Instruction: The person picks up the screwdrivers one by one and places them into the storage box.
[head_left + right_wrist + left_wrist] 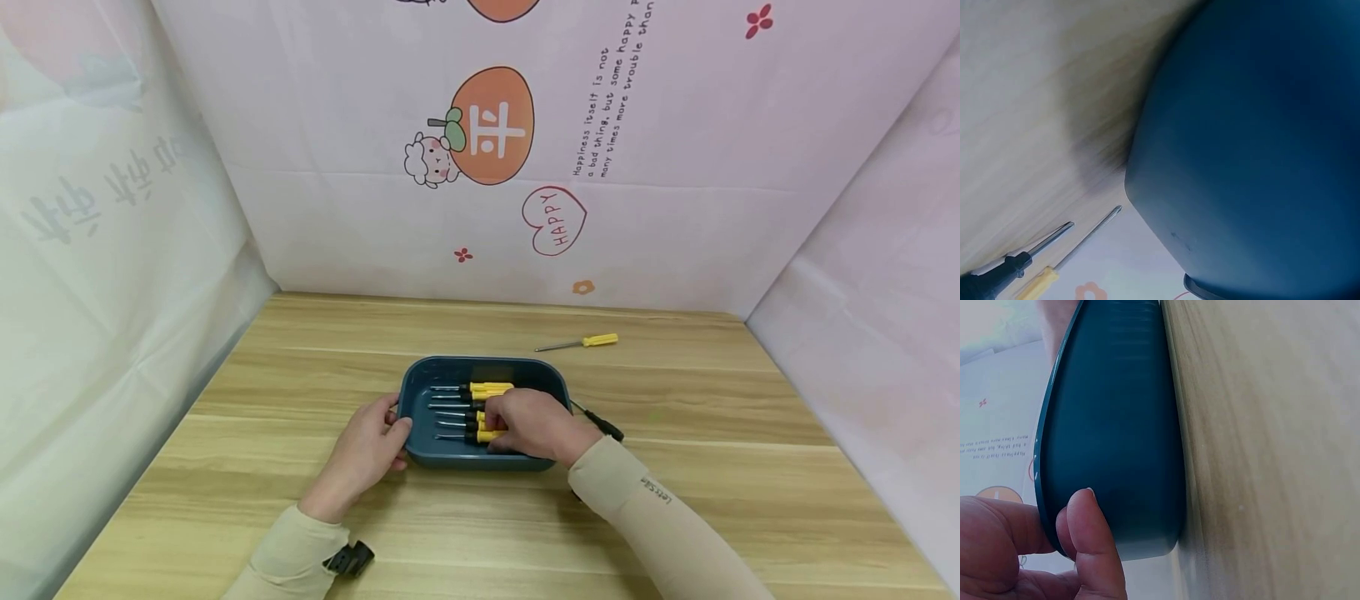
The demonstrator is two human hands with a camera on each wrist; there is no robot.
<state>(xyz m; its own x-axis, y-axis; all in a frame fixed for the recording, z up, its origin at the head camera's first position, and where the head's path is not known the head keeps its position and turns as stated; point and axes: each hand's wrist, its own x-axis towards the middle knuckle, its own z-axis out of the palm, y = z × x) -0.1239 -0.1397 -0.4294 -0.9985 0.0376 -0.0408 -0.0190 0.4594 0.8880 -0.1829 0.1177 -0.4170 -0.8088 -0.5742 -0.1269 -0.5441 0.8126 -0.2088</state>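
Observation:
A dark blue rectangular tray (pixel 480 462) holds a row of several screwdrivers (pixel 491 387), shafts to the left, with yellow and black handles. My left hand (pixel 367 442) grips the tray's left end by the rim; in the left wrist view its fingers (pixel 1094 544) press the tray's outer wall (pixel 1116 425). Reaching in over the right side, my right hand (pixel 536 421) pinches the yellow handle of the nearest screwdriver (pixel 457 437). That hand covers the handle ends of the lower ones. Only the tray's outside (pixel 1241 156) fills the right wrist view, its hand hidden.
Behind the tray lies a loose yellow-handled screwdriver (pixel 600 340). A black-handled screwdriver (pixel 603 425) lies just right of the tray, near the right wrist. Printed cloth (pixel 360 225) hangs along the back and both sides of the wooden table (pixel 300 350).

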